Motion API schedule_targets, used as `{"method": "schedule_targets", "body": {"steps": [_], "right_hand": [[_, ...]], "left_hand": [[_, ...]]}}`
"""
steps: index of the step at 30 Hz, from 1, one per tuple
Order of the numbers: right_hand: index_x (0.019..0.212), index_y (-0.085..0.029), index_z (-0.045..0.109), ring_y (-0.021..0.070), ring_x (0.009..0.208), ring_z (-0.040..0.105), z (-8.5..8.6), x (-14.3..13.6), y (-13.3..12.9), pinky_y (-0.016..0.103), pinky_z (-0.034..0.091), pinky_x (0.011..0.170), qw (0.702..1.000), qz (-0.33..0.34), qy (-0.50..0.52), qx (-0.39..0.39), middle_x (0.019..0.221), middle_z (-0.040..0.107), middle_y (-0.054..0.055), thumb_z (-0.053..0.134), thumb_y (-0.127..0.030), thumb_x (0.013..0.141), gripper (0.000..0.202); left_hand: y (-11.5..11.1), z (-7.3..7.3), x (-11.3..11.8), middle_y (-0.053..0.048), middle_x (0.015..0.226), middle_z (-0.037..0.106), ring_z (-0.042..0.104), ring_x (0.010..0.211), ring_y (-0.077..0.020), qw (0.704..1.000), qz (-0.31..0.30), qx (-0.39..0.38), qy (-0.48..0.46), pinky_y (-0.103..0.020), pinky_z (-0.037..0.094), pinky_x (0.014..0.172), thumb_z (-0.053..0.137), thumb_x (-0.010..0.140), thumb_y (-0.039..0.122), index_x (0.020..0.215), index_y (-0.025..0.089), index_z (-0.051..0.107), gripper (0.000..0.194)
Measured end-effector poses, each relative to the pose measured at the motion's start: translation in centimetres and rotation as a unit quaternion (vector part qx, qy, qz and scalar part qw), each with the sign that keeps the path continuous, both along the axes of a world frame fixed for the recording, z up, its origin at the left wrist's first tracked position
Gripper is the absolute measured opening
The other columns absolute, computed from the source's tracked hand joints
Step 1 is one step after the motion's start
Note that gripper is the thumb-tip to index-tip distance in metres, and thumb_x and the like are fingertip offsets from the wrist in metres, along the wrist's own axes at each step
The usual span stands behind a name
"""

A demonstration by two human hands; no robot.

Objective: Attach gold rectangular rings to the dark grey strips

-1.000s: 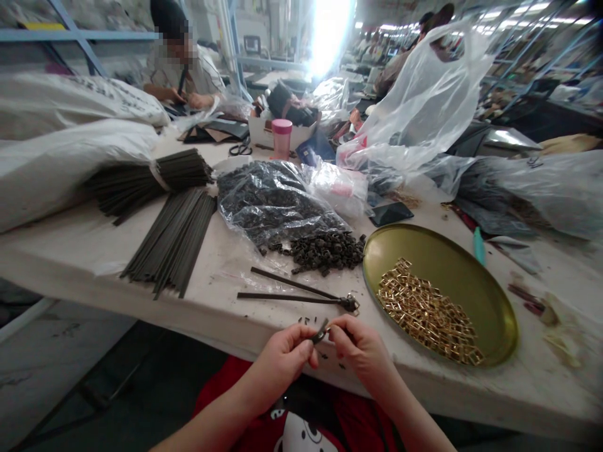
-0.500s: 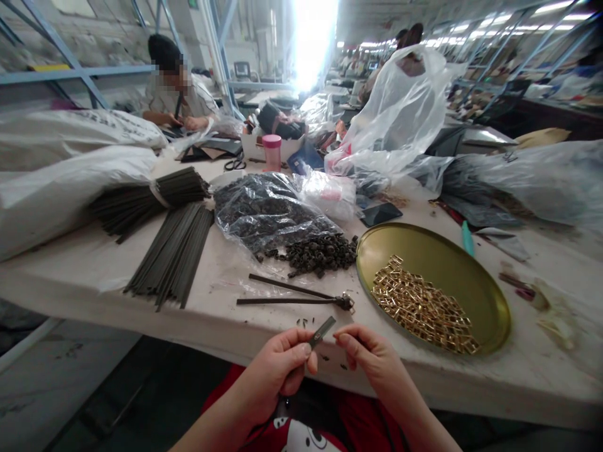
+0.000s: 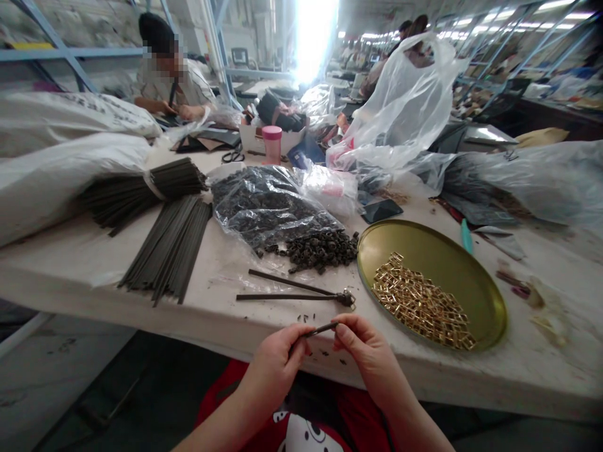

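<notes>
Between my two hands a dark strap (image 3: 321, 329) is stretched, turned nearly edge-on. My left hand (image 3: 280, 361) is closed, pinching it between thumb and fingers. My right hand (image 3: 365, 345) pinches its far end with thumb and forefinger. Just beyond, on the table, lie two finished-looking dark straps (image 3: 287, 297) with gold buckles at their right ends. To the right a round gold tray (image 3: 438, 251) holds a heap of gold buckles (image 3: 419, 301). Small dark loops (image 3: 323, 251) are piled beside a clear plastic bag (image 3: 273, 207) full of more.
Loose dark strips (image 3: 169, 251) and a banded bundle (image 3: 174, 179) lie on the left by white sacks (image 3: 61, 169). Behind are a pink-lidded jar (image 3: 272, 145), scissors (image 3: 233, 156) and a phone (image 3: 382, 211). A person (image 3: 172, 81) works across the table.
The strap has turned from showing its flat face to nearly edge-on. My right hand has moved slightly left and now grips its end. The view has shifted a little.
</notes>
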State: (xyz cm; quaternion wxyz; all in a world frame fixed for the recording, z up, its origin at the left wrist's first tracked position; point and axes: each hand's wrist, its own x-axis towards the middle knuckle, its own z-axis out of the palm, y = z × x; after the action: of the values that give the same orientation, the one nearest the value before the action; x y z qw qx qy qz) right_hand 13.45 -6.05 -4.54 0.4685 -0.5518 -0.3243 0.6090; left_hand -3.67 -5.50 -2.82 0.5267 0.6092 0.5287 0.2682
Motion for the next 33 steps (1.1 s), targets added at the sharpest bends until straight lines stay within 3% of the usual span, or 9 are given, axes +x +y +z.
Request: {"method": "schedule_targets", "body": {"steps": [4, 9, 15, 19, 24, 29, 33], "right_hand": [[0.088, -0.018, 0.063, 0.0132, 0.059, 0.055, -0.2, 0.0, -0.2, 0.027, 0.043, 0.063, 0.999, 0.0, -0.035, -0.012, 0.065, 0.06, -0.002, 0.069, -0.043, 0.065, 0.035], [0.083, -0.018, 0.061, 0.0127, 0.058, 0.053, -0.5, -0.1, -0.2, 0.026, 0.043, 0.062, 0.999, 0.009, -0.042, -0.01, 0.06, 0.057, -0.003, 0.067, -0.042, 0.067, 0.03], [0.081, -0.019, 0.059, 0.0137, 0.061, 0.053, -0.5, 0.0, -0.6, 0.025, 0.044, 0.059, 0.998, 0.002, -0.055, 0.035, 0.063, 0.056, -0.002, 0.065, -0.041, 0.069, 0.026], [0.082, -0.019, 0.059, 0.0135, 0.062, 0.053, -0.7, 0.3, -1.1, 0.025, 0.044, 0.06, 0.997, 0.016, -0.055, 0.048, 0.064, 0.056, -0.002, 0.064, -0.039, 0.071, 0.023], [0.081, -0.018, 0.059, 0.0139, 0.06, 0.053, -0.4, 0.4, -1.4, 0.026, 0.044, 0.059, 0.998, 0.022, -0.047, 0.045, 0.06, 0.056, -0.002, 0.064, -0.041, 0.07, 0.026], [0.088, -0.018, 0.058, 0.0119, 0.055, 0.053, -0.7, 0.4, -1.6, 0.025, 0.045, 0.055, 0.999, -0.014, -0.021, 0.04, 0.065, 0.058, -0.002, 0.067, -0.041, 0.067, 0.032], [0.076, -0.018, 0.054, 0.0089, 0.047, 0.05, -1.1, 0.5, -1.8, 0.022, 0.041, 0.049, 0.999, -0.032, 0.015, 0.016, 0.063, 0.062, -0.002, 0.068, -0.039, 0.067, 0.027]], "left_hand": [[-0.1, -0.7, -0.6, -0.008, 0.099, 0.065, 0.056, 0.091, -0.0233, 0.975, -0.031, 0.151, 0.16, -0.033, 0.039, 0.081, 0.042, 0.082, 0.016, 0.111, 0.023, 0.059, 0.035], [-0.3, -1.2, -0.4, -0.009, 0.096, 0.064, 0.056, 0.088, -0.0248, 0.955, -0.047, 0.216, 0.197, -0.034, 0.04, 0.077, 0.046, 0.082, 0.019, 0.109, 0.024, 0.061, 0.031], [-0.4, -0.7, -0.2, -0.008, 0.093, 0.059, 0.054, 0.087, -0.0205, 0.985, 0.005, 0.112, 0.13, -0.031, 0.041, 0.078, 0.044, 0.08, 0.016, 0.1, 0.016, 0.059, 0.025], [-0.4, 0.1, -0.2, -0.005, 0.086, 0.06, 0.054, 0.082, -0.0183, 0.998, -0.017, 0.029, 0.057, -0.027, 0.041, 0.074, 0.05, 0.079, 0.025, 0.089, 0.017, 0.061, 0.017], [-0.6, 0.9, 0.2, -0.002, 0.078, 0.061, 0.054, 0.073, -0.0158, 0.998, -0.028, -0.048, 0.003, -0.024, 0.04, 0.066, 0.05, 0.078, 0.027, 0.085, 0.014, 0.061, 0.018], [-1.0, 1.7, 0.7, 0.001, 0.067, 0.056, 0.048, 0.062, -0.0122, 0.997, -0.021, -0.073, -0.001, -0.021, 0.037, 0.057, 0.051, 0.076, 0.027, 0.075, 0.014, 0.058, 0.014], [-1.2, 1.8, 0.9, 0.005, 0.053, 0.046, 0.04, 0.05, -0.0083, 0.991, -0.019, -0.129, -0.038, -0.018, 0.03, 0.047, 0.049, 0.075, 0.031, 0.067, 0.015, 0.052, 0.018]]}}
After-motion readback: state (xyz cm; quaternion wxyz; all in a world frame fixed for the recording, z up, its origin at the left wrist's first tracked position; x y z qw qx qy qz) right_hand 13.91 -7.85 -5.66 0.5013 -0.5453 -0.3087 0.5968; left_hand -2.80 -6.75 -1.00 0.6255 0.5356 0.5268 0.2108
